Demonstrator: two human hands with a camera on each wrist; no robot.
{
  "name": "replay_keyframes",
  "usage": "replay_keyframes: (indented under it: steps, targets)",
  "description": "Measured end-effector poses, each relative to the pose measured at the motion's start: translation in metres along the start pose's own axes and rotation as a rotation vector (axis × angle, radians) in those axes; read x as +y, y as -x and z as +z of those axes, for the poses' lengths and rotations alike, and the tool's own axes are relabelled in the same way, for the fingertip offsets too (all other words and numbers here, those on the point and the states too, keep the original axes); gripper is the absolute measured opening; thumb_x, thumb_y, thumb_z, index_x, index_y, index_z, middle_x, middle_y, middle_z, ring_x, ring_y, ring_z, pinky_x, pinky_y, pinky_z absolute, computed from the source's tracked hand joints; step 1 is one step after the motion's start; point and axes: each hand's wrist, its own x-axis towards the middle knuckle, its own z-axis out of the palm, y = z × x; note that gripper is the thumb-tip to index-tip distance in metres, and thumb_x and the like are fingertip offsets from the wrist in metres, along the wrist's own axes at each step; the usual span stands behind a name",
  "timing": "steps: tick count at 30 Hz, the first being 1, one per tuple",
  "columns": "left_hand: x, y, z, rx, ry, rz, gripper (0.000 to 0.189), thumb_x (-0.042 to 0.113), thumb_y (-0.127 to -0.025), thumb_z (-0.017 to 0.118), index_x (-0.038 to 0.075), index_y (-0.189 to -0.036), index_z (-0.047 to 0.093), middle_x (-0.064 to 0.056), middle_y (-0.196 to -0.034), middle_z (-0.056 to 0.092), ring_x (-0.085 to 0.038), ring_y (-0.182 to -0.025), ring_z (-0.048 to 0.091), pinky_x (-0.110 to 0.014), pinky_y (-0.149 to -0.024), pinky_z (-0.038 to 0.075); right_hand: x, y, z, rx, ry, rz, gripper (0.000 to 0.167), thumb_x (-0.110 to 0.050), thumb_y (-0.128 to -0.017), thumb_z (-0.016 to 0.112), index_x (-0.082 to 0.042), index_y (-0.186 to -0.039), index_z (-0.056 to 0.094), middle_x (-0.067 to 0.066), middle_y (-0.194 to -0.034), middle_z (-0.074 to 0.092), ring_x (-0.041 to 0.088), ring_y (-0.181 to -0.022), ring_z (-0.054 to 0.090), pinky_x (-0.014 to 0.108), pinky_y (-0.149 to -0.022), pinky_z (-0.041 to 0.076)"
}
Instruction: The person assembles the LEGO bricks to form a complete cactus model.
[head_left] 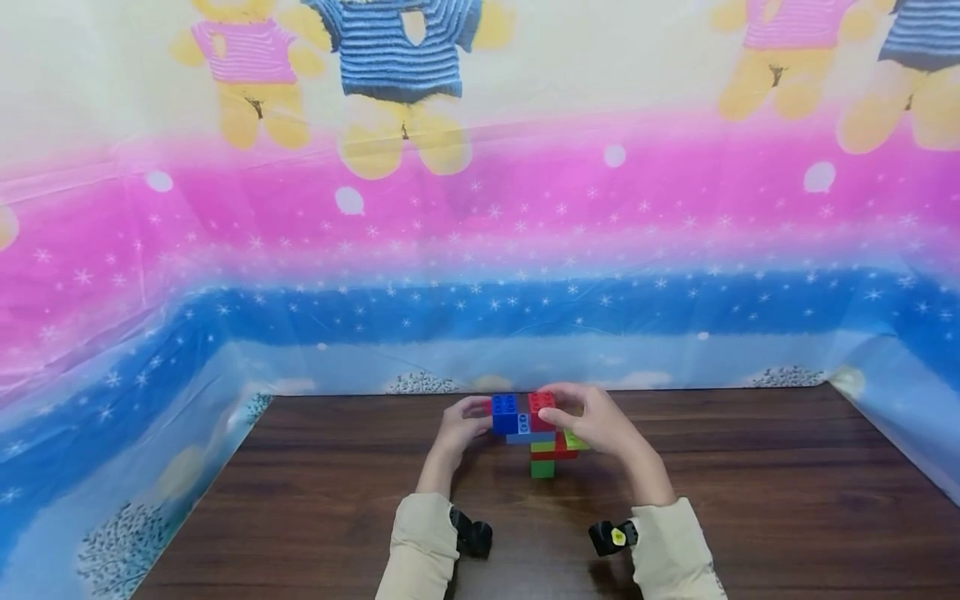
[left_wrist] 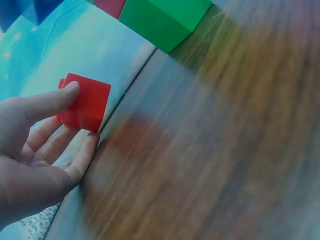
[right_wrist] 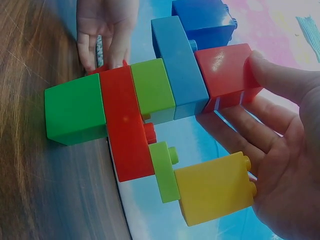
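Note:
A tower of toy building bricks stands in front of me, with a green brick (right_wrist: 75,110) at its base. Above that come a red brick (right_wrist: 125,122), a lime brick (right_wrist: 154,90) and a light blue brick (right_wrist: 180,67). A blue brick (head_left: 505,415) and another red brick (right_wrist: 227,75) top the two ends. My right hand (head_left: 596,421) pinches this top red brick between thumb and fingers. Left of the tower, my left hand (left_wrist: 42,145) holds a loose red brick (left_wrist: 90,102), mostly hidden in the head view.
From the tower's right side juts a thin lime brick (right_wrist: 165,172) bearing a yellow brick (right_wrist: 215,190), close to my right palm. Patterned cloth (head_left: 480,308) hangs behind the brown wooden table (head_left: 337,500). Black wrist cameras (head_left: 472,535) sit at both sleeves.

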Motion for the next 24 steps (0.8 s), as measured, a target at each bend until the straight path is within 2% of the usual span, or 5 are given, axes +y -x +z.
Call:
replay_keyframes:
  steps: [8, 17, 24]
  targets:
    - [0.000, 0.004, -0.005, 0.034, 0.037, -0.028, 0.039, 0.003, -0.088, 0.067, -0.002, -0.126, 0.059, -0.024, -0.130, 0.060, -0.033, -0.117, 0.060, -0.046, -0.098, 0.052, 0.001, 0.002, -0.001, -0.007, -0.009, -0.017, 0.045, -0.033, -0.095, 0.062, -0.007, -0.132, 0.059, 0.016, -0.128, 0.064, 0.035, -0.121, 0.058, 0.053, -0.101, 0.049]
    - [0.004, 0.005, -0.013, 0.071, 0.086, -0.035, 0.038, 0.005, -0.086, 0.071, -0.002, -0.122, 0.061, -0.022, -0.123, 0.063, -0.016, -0.097, 0.065, -0.044, -0.094, 0.055, 0.002, 0.001, -0.002, -0.002, 0.010, -0.016, 0.045, -0.032, -0.095, 0.062, -0.007, -0.133, 0.059, 0.018, -0.131, 0.062, 0.036, -0.122, 0.057, 0.051, -0.099, 0.051]
    - [0.008, 0.009, -0.020, 0.084, 0.086, -0.020, 0.039, 0.005, -0.087, 0.070, -0.002, -0.124, 0.060, -0.023, -0.124, 0.060, -0.014, -0.091, 0.065, -0.046, -0.093, 0.055, -0.001, -0.001, -0.001, -0.015, 0.022, -0.015, 0.047, -0.032, -0.094, 0.064, -0.008, -0.134, 0.058, 0.016, -0.133, 0.062, 0.036, -0.126, 0.056, 0.052, -0.101, 0.049]
